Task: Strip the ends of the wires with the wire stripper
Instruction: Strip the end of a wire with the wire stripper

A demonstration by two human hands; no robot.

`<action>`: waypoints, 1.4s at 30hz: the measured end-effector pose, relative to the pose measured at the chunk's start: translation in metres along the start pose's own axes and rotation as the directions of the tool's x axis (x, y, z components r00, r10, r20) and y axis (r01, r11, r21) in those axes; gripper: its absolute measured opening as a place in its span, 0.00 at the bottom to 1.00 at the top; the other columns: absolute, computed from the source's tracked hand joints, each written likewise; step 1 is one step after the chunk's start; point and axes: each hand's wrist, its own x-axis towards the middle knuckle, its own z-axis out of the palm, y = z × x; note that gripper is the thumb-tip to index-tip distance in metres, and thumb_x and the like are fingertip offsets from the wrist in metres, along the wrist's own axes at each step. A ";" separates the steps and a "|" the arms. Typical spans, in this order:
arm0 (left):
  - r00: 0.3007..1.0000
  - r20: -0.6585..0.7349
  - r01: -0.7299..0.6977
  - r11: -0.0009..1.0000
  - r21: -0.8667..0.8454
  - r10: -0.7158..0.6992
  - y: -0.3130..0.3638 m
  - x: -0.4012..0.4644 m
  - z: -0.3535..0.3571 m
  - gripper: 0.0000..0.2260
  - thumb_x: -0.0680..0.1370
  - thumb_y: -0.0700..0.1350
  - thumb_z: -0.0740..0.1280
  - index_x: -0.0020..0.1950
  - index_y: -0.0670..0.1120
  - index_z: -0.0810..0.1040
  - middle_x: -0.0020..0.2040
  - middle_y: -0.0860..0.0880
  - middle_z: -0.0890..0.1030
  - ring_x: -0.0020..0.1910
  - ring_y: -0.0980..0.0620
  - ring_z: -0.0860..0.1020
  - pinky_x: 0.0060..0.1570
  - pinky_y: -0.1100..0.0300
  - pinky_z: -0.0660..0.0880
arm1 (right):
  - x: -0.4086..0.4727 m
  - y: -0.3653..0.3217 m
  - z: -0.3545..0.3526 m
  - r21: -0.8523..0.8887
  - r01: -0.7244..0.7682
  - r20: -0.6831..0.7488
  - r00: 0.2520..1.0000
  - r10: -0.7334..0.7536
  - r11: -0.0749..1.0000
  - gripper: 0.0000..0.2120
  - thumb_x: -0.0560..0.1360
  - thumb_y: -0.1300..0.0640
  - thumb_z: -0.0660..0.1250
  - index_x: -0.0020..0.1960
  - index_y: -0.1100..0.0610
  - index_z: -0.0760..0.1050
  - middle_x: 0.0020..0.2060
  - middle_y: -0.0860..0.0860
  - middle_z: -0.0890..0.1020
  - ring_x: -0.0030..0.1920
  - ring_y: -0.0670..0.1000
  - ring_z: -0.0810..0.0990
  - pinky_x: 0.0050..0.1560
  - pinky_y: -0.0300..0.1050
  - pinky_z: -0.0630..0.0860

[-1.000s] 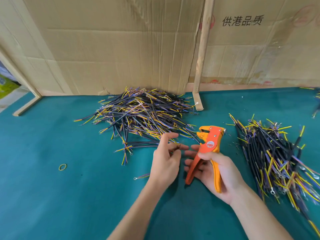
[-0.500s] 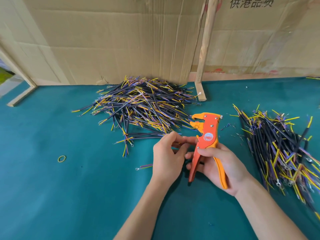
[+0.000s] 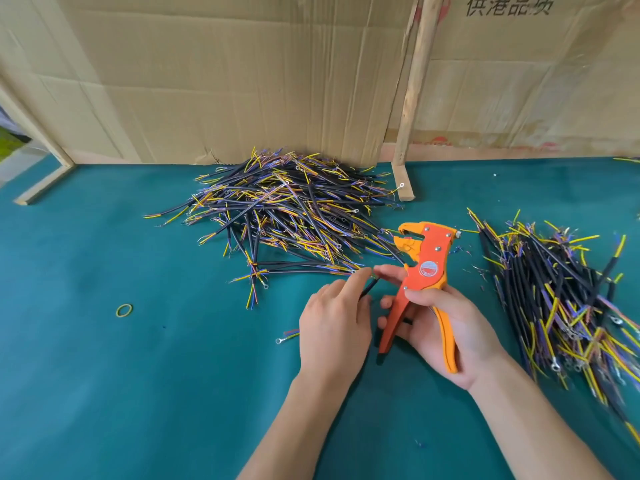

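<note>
While the left hand (image 3: 334, 325) hides most of the thin black wire (image 3: 369, 288) it pinches, the right hand (image 3: 446, 332) grips the orange wire stripper (image 3: 420, 271), head pointing far.

A teal table (image 3: 104, 393) carries two wire piles (image 3: 287, 216) (image 3: 561, 289), a rubber band (image 3: 124, 310) and, seemingly, a loose wire (image 3: 286, 337).

Right hand (image 3: 446, 327) gripping wire stripper (image 3: 424, 271), left hand (image 3: 334, 323) pinching wire (image 3: 369, 289)

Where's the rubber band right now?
The small yellow rubber band lies flat on the teal table mat, alone at the left of the head view, below-left of the middle wire pile.
</note>
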 end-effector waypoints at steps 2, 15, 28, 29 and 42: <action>0.999 -0.007 0.031 0.998 -0.056 -0.031 -0.002 0.000 0.001 0.15 0.78 0.41 0.68 0.64 0.52 0.80 0.44 0.48 0.83 0.43 0.43 0.79 0.41 0.48 0.76 | -0.001 0.000 0.001 0.001 0.015 0.006 1.000 -0.015 1.000 0.24 0.70 0.62 0.67 0.65 0.65 0.79 0.61 0.64 0.80 0.45 0.56 0.81 0.47 0.56 0.81; 0.968 -0.204 0.112 0.980 -0.164 -0.145 -0.011 0.009 0.003 0.12 0.76 0.36 0.73 0.55 0.51 0.86 0.46 0.55 0.85 0.46 0.47 0.81 0.53 0.52 0.71 | -0.021 -0.021 -0.003 -0.102 -0.163 -0.097 0.983 0.154 0.981 0.25 0.68 0.71 0.68 0.65 0.68 0.77 0.59 0.70 0.81 0.52 0.67 0.84 0.51 0.63 0.82; 0.963 -0.211 0.102 0.950 -0.294 -0.168 -0.010 0.009 0.003 0.08 0.77 0.36 0.71 0.52 0.46 0.86 0.46 0.53 0.85 0.46 0.46 0.82 0.50 0.42 0.77 | -0.026 -0.004 0.007 -0.113 -0.261 0.043 0.963 0.267 0.959 0.18 0.73 0.66 0.70 0.62 0.68 0.79 0.47 0.67 0.80 0.43 0.63 0.81 0.46 0.59 0.80; 0.965 -0.203 0.101 0.951 -0.293 -0.165 -0.010 0.009 0.003 0.09 0.77 0.36 0.71 0.52 0.47 0.86 0.47 0.53 0.85 0.47 0.46 0.82 0.50 0.42 0.77 | -0.026 -0.004 0.007 -0.111 -0.255 0.048 0.964 0.262 0.960 0.17 0.73 0.66 0.70 0.62 0.68 0.79 0.46 0.67 0.80 0.42 0.62 0.80 0.46 0.59 0.80; 0.971 -0.202 0.070 0.956 -0.286 -0.132 -0.011 0.008 0.004 0.10 0.77 0.35 0.70 0.52 0.47 0.86 0.46 0.53 0.85 0.45 0.48 0.82 0.51 0.41 0.77 | -0.027 -0.002 0.012 -0.182 -0.210 -0.015 0.977 0.211 0.961 0.15 0.72 0.60 0.74 0.57 0.66 0.82 0.36 0.59 0.75 0.33 0.56 0.75 0.36 0.53 0.78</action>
